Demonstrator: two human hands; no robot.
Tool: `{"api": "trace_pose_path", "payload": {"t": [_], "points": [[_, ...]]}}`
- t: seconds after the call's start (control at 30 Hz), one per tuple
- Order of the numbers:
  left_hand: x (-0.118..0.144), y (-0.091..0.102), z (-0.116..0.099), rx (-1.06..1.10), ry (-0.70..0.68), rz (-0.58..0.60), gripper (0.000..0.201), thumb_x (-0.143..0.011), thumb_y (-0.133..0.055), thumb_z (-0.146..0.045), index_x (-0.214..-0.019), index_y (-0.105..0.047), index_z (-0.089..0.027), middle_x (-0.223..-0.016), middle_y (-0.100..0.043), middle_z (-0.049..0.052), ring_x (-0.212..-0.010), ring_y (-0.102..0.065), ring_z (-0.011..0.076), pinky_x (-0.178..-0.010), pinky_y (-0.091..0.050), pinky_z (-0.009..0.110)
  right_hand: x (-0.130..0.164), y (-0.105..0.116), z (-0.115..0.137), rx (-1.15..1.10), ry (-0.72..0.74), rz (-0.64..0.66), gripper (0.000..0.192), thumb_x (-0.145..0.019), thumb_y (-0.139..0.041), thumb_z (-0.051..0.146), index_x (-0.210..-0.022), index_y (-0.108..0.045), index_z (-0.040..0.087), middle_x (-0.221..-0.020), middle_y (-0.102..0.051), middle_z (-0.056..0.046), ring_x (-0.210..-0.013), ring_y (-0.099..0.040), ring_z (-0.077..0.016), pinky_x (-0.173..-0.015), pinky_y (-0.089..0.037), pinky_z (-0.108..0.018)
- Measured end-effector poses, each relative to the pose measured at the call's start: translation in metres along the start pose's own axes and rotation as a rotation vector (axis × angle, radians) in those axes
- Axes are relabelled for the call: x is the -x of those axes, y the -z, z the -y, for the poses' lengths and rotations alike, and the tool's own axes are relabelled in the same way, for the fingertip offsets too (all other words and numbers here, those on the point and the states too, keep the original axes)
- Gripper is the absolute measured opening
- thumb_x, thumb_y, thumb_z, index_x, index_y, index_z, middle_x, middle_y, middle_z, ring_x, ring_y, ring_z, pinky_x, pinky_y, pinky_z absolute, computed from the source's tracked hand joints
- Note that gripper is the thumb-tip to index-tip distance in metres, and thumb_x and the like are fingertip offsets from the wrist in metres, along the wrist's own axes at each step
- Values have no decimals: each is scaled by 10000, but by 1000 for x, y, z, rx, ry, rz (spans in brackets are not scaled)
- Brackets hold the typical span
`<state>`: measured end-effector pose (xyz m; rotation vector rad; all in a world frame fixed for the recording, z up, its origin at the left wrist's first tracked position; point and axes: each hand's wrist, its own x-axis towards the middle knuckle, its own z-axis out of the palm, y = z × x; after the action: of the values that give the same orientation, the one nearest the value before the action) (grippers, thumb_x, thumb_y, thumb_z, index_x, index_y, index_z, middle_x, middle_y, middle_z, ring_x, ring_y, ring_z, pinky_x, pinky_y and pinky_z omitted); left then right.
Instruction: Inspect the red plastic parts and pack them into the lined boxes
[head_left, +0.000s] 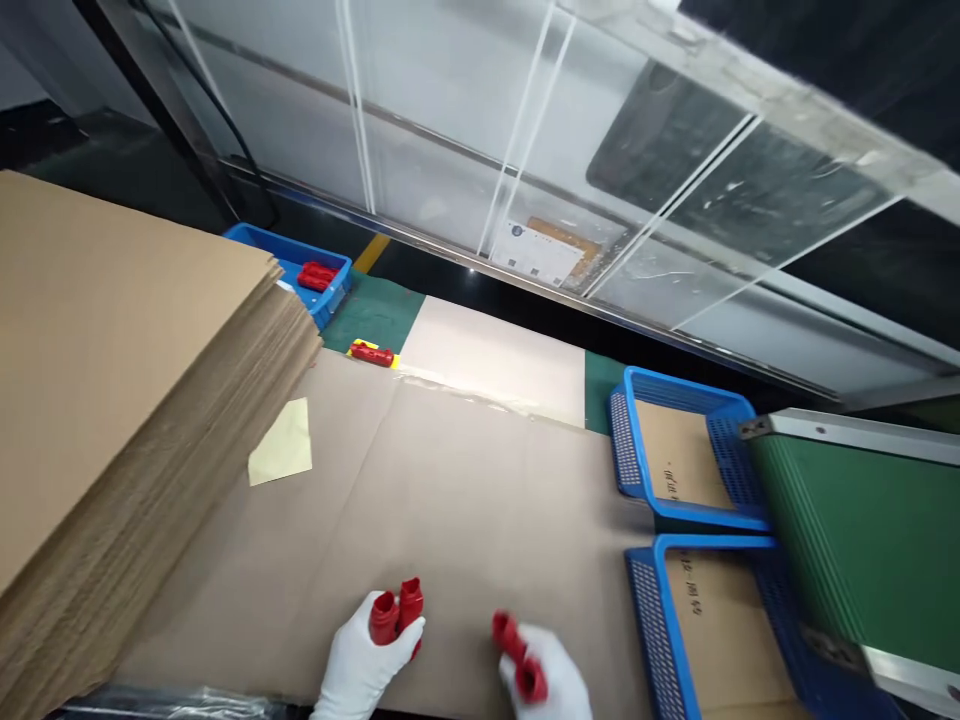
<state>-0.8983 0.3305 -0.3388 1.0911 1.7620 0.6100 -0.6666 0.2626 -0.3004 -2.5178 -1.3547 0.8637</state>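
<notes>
My left hand, in a white glove, is closed around two red plastic parts with round, hollow ends, held side by side. To its right, my right hand, also gloved in white and somewhat blurred, grips red plastic parts; two open round ends show, and I cannot tell how they join. Both hands are above the near part of the brown-covered table. A similar red part lies on a yellow piece at the table's far left.
A tall stack of cardboard sheets is at left, beside a yellow note. Behind it sits a blue bin with red parts. Two blue baskets lined with cardboard stand at right, beside a green conveyor belt.
</notes>
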Motion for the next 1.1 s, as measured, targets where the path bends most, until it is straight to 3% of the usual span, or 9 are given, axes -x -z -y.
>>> {"api": "trace_pose_path", "payload": {"t": [0.1, 0.2, 0.43, 0.57, 0.63, 0.73, 0.8, 0.97, 1.1], "points": [[0, -1, -2, 12, 0, -18, 363, -554, -676, -536, -620, -512, -218, -607, -640, 18, -587, -620, 209, -631, -517, 291, -55, 46, 9, -34, -127, -107, 331, -854, -478, 514, -1013, -655, 284, -1025, -719, -20, -966, -672, -198, -831, -494, -284], [3, -1, -13, 13, 15, -26, 399, -530, -692, -536, -592, -453, -222, -602, -608, 14, -592, -584, 207, -619, -499, 299, -89, 72, 21, 88, -126, -77, 306, -868, -427, 504, -957, -628, 290, -961, -715, -23, -878, -674, -229, -714, -429, -302], [7, 1, -29, -26, 32, -36, 421, -459, -696, -536, -613, -484, -206, -632, -571, 14, -640, -524, 200, -668, -464, 319, -86, 89, 18, -13, -70, 9, 246, -829, -525, 490, -968, -601, 302, -924, -702, 16, -833, -645, -178, -654, -375, -255], [8, 0, -33, -18, 1, -22, 422, -464, -693, -530, -617, -473, -205, -627, -554, 7, -643, -516, 193, -664, -447, 310, -84, 102, 9, -9, -85, -96, 375, -878, -428, 536, -1027, -625, 254, -1046, -657, -54, -937, -639, -195, -707, -418, -278], [5, -4, -40, 6, -49, 8, 411, -493, -689, -514, -634, -455, -208, -636, -551, -2, -651, -519, 188, -665, -436, 299, -89, 102, 6, 29, -99, -136, 426, -876, -442, 523, -1050, -640, 187, -1077, -625, -119, -960, -635, -232, -717, -423, -303], [-3, -13, -59, 44, -130, 155, 381, -555, -678, -494, -698, -479, -203, -629, -558, -10, -635, -519, 179, -653, -422, 286, -94, 95, 3, 63, -87, -177, 474, -877, -459, 520, -1085, -642, 135, -1043, -616, -154, -951, -630, -257, -741, -439, -320], [-7, -20, -72, -75, -164, 228, 340, -585, -683, -451, -712, -490, -201, -621, -562, -10, -615, -512, 175, -626, -400, 276, -95, 86, 0, 58, -47, -224, 477, -904, -417, 502, -1129, -633, 141, -1052, -610, -156, -970, -618, -251, -783, -449, -324], [-9, -41, -87, -573, -248, 76, 373, -577, -734, -406, -663, -425, -215, -637, -550, 1, -602, -490, 181, -566, -309, 272, -101, 59, -22, -9, 37, -378, 534, -936, -335, 468, -1249, -599, 125, -1127, -605, -181, -1044, -580, -270, -869, -461, -360], [-14, -45, -82, -416, -267, 121, 387, -567, -771, -388, -674, -449, -205, -620, -536, -18, -593, -492, 159, -563, -341, 259, -111, 47, -43, -116, 138, -697, 631, -923, -341, 490, -1293, -559, 29, -1166, -603, -241, -1089, -560, -319, -954, -461, -452]]}}
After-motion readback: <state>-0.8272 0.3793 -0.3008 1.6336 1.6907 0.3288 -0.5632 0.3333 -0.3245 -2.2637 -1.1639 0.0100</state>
